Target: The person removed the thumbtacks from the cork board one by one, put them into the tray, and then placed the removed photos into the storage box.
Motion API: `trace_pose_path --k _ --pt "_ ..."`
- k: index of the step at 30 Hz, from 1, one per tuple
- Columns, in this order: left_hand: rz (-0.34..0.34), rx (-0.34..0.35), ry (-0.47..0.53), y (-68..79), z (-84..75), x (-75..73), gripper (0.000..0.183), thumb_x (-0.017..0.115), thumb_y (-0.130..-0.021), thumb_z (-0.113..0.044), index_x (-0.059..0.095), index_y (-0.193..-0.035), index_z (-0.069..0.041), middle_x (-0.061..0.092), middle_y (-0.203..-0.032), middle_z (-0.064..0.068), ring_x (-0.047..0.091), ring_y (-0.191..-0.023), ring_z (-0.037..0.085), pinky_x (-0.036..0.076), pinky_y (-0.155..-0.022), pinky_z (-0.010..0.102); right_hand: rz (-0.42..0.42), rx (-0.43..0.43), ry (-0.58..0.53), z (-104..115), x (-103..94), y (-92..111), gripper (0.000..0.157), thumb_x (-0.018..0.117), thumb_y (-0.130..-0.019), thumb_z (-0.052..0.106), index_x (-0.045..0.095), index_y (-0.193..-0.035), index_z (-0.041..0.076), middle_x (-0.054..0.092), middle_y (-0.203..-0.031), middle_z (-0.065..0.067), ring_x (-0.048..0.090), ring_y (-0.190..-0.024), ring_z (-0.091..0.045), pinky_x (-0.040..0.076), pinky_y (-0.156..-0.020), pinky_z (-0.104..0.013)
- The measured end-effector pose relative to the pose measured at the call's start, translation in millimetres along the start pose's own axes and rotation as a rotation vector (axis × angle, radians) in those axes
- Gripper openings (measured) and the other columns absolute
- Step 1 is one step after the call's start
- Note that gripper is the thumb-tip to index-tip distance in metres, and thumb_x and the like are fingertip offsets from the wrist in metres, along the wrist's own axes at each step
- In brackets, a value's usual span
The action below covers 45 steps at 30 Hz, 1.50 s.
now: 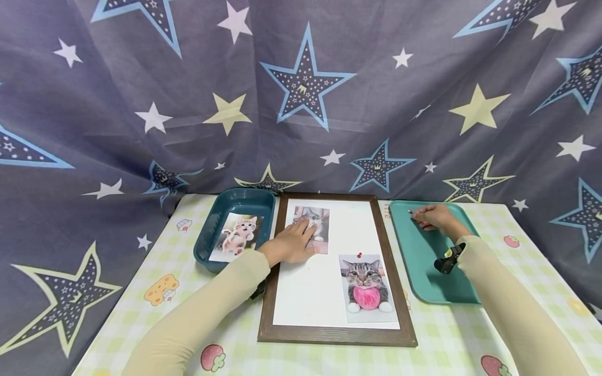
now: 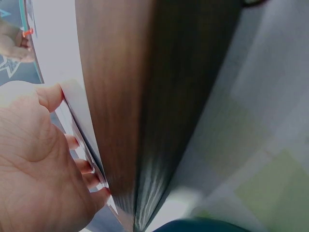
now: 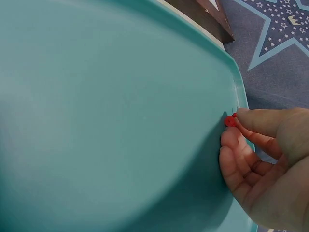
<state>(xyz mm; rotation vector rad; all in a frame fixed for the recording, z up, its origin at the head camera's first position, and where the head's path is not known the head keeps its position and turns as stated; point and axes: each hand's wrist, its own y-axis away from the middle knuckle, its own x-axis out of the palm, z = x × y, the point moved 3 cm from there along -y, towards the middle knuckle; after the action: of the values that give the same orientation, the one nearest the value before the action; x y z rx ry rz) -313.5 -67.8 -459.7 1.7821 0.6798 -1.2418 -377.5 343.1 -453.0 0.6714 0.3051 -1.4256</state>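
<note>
My left hand (image 1: 292, 243) lies across a photo of a grey and white cat (image 1: 322, 230) at the upper left of a white board (image 1: 305, 297), its fingers spread over the print. In the left wrist view the fingers (image 2: 83, 166) touch the photo near the brown frame edge (image 2: 113, 96). At the far left of a green tray (image 1: 432, 282), my right hand (image 1: 435, 216) pinches a red push pin (image 3: 230, 121) between thumb and fingertip. A second photo, a tabby with a pink ball (image 1: 366, 297), hangs under a red pin (image 1: 359, 255).
Left of the board stands a dark teal basin (image 1: 202, 243) holding a kitten photo (image 1: 236, 236). A checked tablecloth (image 1: 226, 313) covers the table, and a star-patterned curtain (image 1: 188, 136) rises behind it.
</note>
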Motion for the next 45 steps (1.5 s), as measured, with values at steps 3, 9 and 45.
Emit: trace_pose_path --k 3,9,45 --pt "0.002 0.003 0.005 -0.5 0.1 0.1 0.073 0.034 -0.109 -0.052 0.007 -0.166 -0.016 -0.002 -0.173 0.014 -0.002 -0.161 0.029 0.01 -0.131 0.047 0.019 -0.01 -0.012 1.4 -0.1 0.8 0.04 0.06 -0.103 0.015 0.055 -0.128 -0.016 0.07 -0.08 0.012 0.064 -0.069 -0.002 0.058 -0.067 -0.025" --pt "-0.002 0.005 -0.001 -1.9 0.4 -0.1 0.073 0.034 -0.108 -0.052 0.007 -0.166 -0.016 -0.002 -0.173 0.014 -0.002 -0.16 0.03 0.01 -0.131 0.047 0.029 0.0 -0.007 6.0 0.0 2.7 0.039 0.058 -0.104 0.015 0.057 -0.129 -0.015 0.071 -0.081 0.01 0.064 -0.07 -0.004 0.059 -0.068 -0.027" --pt "-0.013 0.008 -0.005 -1.0 -0.1 1.0 0.074 0.034 -0.108 -0.052 0.006 -0.166 -0.015 -0.002 -0.172 0.015 -0.001 -0.16 0.03 0.009 -0.131 0.047 0.372 0.149 -0.498 125.3 92.1 6.7 0.05 0.041 -0.109 0.02 0.036 -0.153 -0.003 0.072 -0.114 -0.012 0.073 -0.097 -0.015 0.054 -0.103 -0.032"
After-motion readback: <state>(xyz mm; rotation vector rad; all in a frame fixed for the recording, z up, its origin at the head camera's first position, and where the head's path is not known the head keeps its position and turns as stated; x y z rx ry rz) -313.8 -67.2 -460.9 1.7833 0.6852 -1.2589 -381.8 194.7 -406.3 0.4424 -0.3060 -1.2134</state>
